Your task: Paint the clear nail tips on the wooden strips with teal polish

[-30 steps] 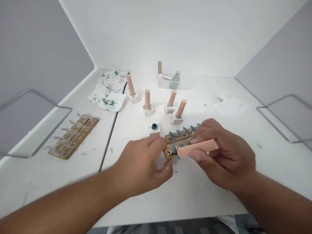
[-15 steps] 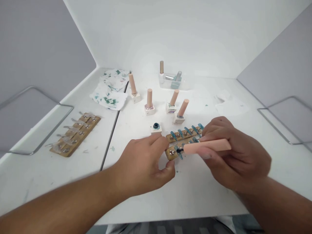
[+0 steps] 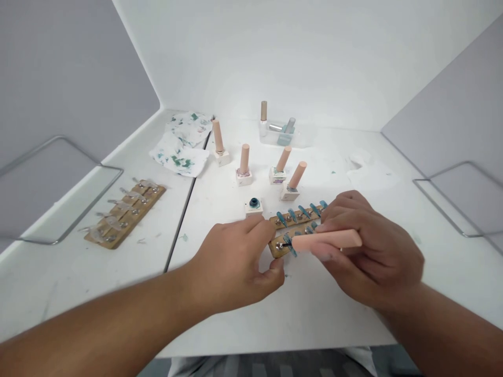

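Note:
My right hand [image 3: 365, 251] is closed around the peach cap of a nail polish brush [image 3: 326, 240]. The brush tip touches a teal false nail [image 3: 290, 245] at the left end of the nearer wooden nail stand [image 3: 277, 252]. My left hand [image 3: 239, 262] grips that stand's left end between thumb and fingers. Behind it lies a second wooden stand [image 3: 278, 222], bearing several teal nails; my right hand hides the right ends of both. An uncapped polish bottle [image 3: 254, 206] with a dark teal neck stands just beyond my left hand.
Several peach-capped polish bottles [image 3: 244, 165] stand farther back. Behind them a clear tray [image 3: 283, 138] holds more bottles. Paint-stained wipes [image 3: 183, 157] lie at the back left, and a stand with clear nails [image 3: 126, 214] sits at the left. Wire supports [image 3: 90, 204] edge both side panels.
My right hand and the brush have shifted slightly to the left along the teal nail. My left hand keeps its grip on the stand. The whole view has moved a little.

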The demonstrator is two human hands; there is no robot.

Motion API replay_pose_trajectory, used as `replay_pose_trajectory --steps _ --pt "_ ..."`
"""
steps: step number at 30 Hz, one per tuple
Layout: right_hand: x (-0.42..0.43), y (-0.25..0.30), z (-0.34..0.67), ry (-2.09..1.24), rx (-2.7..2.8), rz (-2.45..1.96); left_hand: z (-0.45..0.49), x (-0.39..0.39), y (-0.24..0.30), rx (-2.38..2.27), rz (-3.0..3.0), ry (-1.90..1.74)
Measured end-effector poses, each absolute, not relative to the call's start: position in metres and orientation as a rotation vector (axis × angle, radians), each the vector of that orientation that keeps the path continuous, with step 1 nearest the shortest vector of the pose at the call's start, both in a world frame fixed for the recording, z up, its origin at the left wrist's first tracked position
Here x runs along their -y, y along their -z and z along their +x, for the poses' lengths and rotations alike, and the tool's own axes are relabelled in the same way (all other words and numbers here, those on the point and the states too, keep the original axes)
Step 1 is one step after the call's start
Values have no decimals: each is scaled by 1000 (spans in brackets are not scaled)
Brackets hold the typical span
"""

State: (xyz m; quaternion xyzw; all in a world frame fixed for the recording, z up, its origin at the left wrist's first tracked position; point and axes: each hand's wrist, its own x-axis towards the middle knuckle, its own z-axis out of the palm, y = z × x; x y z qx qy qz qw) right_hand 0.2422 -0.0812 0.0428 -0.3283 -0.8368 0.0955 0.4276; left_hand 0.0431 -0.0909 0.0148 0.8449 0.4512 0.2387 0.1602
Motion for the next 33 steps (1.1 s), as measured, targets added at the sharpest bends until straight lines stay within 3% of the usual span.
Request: replay_pose_trajectory --steps 25,33 --pt "80 -39 240 -265 2001 -815 41 90 -12 -1255 2434 -684" --pt "83 -32 243 -330 1873 -1008 40 91 -12 -1255 2432 -681"
